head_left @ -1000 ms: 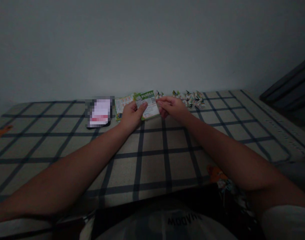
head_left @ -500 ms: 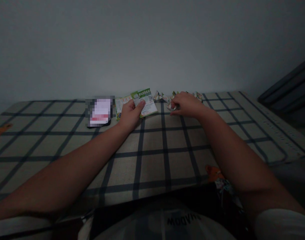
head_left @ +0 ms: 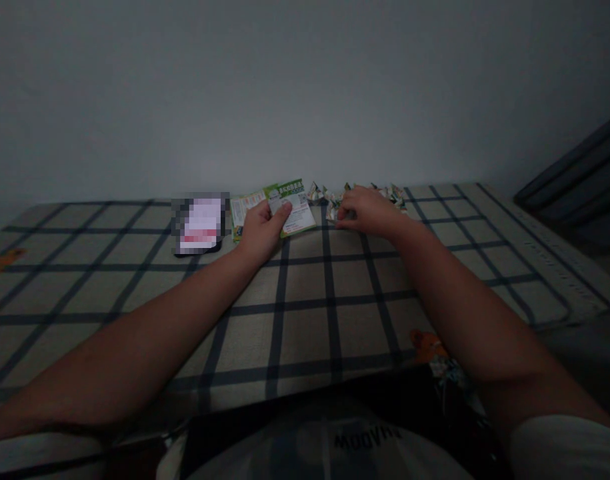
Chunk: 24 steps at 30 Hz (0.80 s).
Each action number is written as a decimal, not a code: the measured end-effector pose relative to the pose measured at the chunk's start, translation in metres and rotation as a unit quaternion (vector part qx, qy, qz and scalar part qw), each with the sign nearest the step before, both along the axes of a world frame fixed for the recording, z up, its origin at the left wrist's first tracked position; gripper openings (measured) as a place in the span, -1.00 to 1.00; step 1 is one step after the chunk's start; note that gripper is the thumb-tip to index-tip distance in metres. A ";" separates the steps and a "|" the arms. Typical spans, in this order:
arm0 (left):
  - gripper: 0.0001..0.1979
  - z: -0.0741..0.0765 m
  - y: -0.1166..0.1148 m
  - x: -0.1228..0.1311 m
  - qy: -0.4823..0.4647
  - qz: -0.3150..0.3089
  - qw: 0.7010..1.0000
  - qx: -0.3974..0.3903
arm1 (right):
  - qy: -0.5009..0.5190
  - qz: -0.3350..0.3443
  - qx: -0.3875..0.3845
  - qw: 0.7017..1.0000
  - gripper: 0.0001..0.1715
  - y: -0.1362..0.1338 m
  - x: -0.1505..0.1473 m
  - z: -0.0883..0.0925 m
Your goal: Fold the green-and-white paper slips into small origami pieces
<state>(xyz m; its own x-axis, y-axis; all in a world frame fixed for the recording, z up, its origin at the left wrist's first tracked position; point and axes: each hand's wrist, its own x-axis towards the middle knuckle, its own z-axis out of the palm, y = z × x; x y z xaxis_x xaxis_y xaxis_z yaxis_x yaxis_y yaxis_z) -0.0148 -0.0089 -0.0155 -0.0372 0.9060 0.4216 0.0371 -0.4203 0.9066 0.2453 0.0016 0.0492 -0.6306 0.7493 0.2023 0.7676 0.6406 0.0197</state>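
Note:
My left hand [head_left: 263, 230] is closed on a green-and-white printed packet or leaflet [head_left: 301, 215], its thumb pressed on the front. Behind it and to the left, a second printed sheet or part [head_left: 249, 202] with a green edge shows; whether the two are joined I cannot tell. My right hand [head_left: 369, 210] is closed in a pinch, low over the cloth. A small crumpled printed piece [head_left: 332, 209] shows by its fingertips. What the fingers grip is too dark and small to name. Several similar small folded pieces [head_left: 395, 193] lie around and behind that hand.
A phone [head_left: 202, 223] with a lit, blurred-out screen lies left of my left hand. The checked cloth [head_left: 305, 333] covers the surface, which meets a plain wall [head_left: 305, 93] at the back. Dark slats [head_left: 579, 180] stand at the right.
My right hand has shifted slightly left, and more of the small pieces beside it show. The packet in my left hand has tilted a little; that hand stays in place.

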 end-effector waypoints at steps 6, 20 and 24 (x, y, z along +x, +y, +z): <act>-0.52 0.005 -0.004 0.000 0.037 0.014 0.999 -0.002 | 0.052 -0.037 0.018 0.998 -0.61 0.004 0.016 0.007; -0.61 -0.006 -0.003 0.002 0.048 -0.077 0.994 -0.064 | -0.018 -0.218 0.021 0.976 -0.59 -0.006 0.021 0.017; -0.60 -0.004 -0.004 0.002 0.073 -0.082 0.992 -0.066 | -0.041 -0.228 0.013 0.973 -0.60 -0.006 0.022 0.014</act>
<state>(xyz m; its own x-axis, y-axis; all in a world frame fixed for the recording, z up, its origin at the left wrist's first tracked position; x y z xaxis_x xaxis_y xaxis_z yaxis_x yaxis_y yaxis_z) -0.0132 -0.0125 -0.0193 0.1675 0.9423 0.2898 0.1132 -0.3104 0.9438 0.2677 -0.0042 0.0637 -0.2478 0.9503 0.1884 0.9672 0.2314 0.1053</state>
